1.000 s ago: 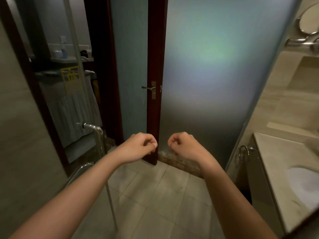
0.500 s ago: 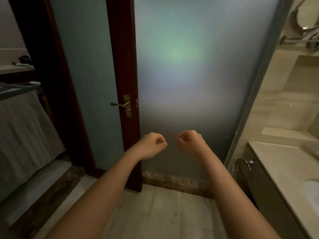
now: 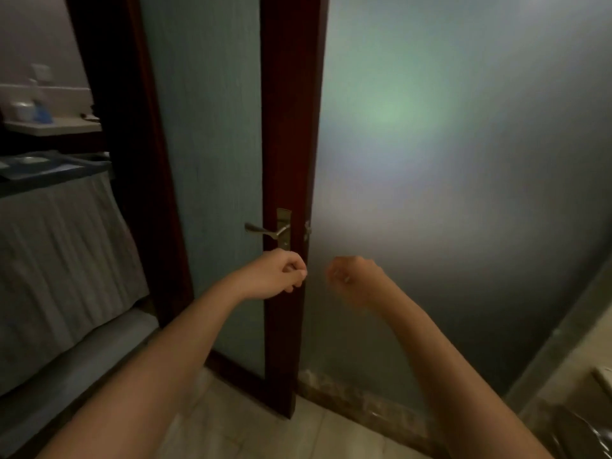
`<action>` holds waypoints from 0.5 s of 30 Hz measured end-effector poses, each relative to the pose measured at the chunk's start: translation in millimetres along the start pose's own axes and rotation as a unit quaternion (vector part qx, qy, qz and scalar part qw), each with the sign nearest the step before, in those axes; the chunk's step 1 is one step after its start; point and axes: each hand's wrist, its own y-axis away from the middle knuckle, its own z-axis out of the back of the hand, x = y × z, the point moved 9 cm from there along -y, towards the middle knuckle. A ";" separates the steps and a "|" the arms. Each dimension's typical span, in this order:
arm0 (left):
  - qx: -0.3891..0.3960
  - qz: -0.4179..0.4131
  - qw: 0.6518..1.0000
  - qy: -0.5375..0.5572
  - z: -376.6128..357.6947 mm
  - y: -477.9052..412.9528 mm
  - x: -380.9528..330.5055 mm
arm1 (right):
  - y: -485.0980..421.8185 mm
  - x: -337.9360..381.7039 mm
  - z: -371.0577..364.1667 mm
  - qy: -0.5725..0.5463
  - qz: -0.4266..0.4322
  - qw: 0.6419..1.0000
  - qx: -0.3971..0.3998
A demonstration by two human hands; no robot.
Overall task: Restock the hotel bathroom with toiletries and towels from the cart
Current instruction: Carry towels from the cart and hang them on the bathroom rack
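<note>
Both my arms reach forward at chest height in front of the open bathroom door (image 3: 291, 134). My left hand (image 3: 275, 274) is curled into a loose fist just below the brass door handle (image 3: 268, 230) and holds nothing. My right hand (image 3: 352, 278) is also curled with nothing in it, a short way to the right in front of the frosted glass wall (image 3: 463, 160). Through the doorway at the left stands the cart (image 3: 56, 246), draped in grey cloth with a dark tray (image 3: 49, 167) on top.
The dark red door frame (image 3: 132, 160) borders the doorway. A shelf with small bottles (image 3: 36, 114) hangs beyond the cart. A stone sill (image 3: 361, 402) runs under the glass. Tiled floor (image 3: 271, 432) lies below; the vanity corner (image 3: 596, 385) shows at the lower right.
The view has moved closer to the door and swung left, so the cart and shelf fill more of the left side. Both fists stay curled and have shifted toward the door's edge.
</note>
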 end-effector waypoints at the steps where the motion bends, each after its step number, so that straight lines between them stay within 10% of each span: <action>1: -0.009 0.007 1.000 0.001 12.1 -7.1 12.0 | -19.5 4.7 -6.0 -0.003 0.026 1.000 0.011; 15: -0.221 0.173 0.958 0.053 158.9 -9.0 184.3 | -237.7 147.9 -119.6 -0.125 0.280 0.935 0.177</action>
